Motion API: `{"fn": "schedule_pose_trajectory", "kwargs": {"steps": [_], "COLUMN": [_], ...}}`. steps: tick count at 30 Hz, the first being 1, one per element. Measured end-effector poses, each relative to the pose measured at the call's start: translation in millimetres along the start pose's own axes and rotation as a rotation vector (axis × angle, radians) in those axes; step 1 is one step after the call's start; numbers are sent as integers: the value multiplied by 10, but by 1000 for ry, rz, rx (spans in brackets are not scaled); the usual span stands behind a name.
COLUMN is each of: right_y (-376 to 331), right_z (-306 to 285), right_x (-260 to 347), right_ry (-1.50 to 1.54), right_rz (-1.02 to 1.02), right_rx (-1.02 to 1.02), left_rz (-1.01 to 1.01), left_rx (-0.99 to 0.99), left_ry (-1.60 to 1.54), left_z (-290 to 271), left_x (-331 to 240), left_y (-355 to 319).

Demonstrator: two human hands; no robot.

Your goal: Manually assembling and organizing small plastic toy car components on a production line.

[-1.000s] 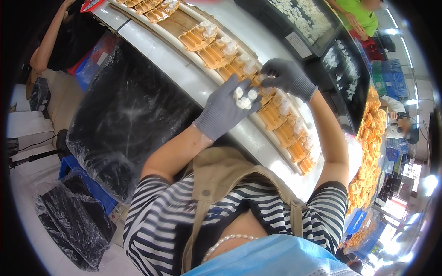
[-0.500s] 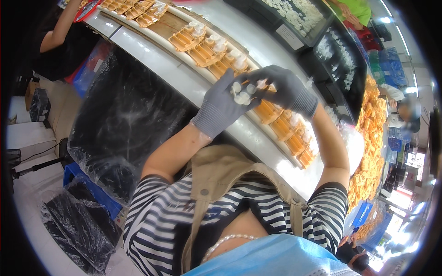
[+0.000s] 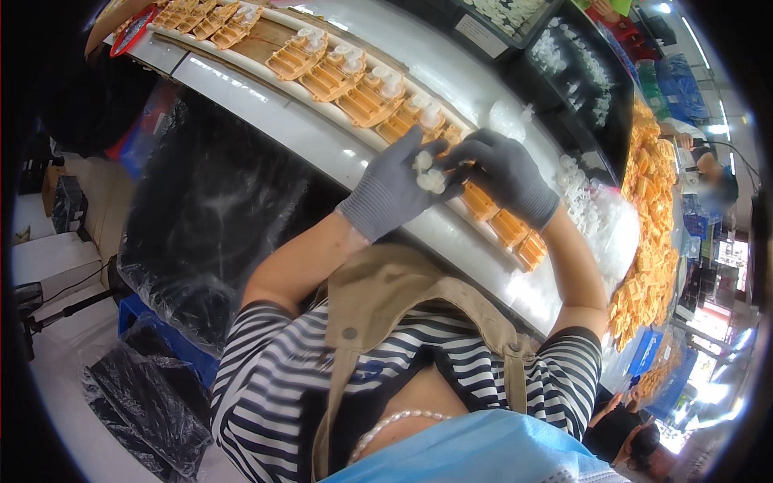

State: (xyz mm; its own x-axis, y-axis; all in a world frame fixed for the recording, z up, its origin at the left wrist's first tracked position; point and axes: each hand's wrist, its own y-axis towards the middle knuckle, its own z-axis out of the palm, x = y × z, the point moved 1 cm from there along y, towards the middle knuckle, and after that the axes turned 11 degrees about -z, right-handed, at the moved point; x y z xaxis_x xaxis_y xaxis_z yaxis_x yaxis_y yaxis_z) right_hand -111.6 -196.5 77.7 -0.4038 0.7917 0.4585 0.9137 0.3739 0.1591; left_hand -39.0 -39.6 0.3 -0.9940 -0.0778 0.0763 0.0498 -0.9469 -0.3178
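Both gloved hands have dropped closer to the white belt (image 3: 338, 141) than a moment ago. The left hand (image 3: 394, 189) cups small white caps (image 3: 428, 173) in its half-curled palm; the right hand (image 3: 503, 173) pinches at them, above orange trays (image 3: 507, 225)

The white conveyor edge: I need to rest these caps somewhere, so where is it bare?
Bare: the white conveyor rim nearest the body, left of the grey-gloved left hand. Crowded: the row of orange plastic trays behind it, and the heap of clear bagged caps beyond the right hand.
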Motion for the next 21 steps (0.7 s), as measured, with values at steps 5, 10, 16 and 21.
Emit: {"fn": "schedule_pose_trajectory", "kwargs": {"steps": [5,10,16,21], "right_y": [-261,-392,-325,-144], "right_z": [4,14,-23,-92], "right_x": [77,147,47,-355], "right_ry": [54,18,-18,169], "right_rz": [-13,33,85,195], "right_rx": [-45,-22,99,-156], "left_rz": [-50,-33,-5,7], "left_rx": [58,36,-2,8], "left_ry": [16,27,69,56], "left_z": [20,41,-6,-5], "left_x": [62,130,136,129], "left_y": [26,17,26,-4]}}
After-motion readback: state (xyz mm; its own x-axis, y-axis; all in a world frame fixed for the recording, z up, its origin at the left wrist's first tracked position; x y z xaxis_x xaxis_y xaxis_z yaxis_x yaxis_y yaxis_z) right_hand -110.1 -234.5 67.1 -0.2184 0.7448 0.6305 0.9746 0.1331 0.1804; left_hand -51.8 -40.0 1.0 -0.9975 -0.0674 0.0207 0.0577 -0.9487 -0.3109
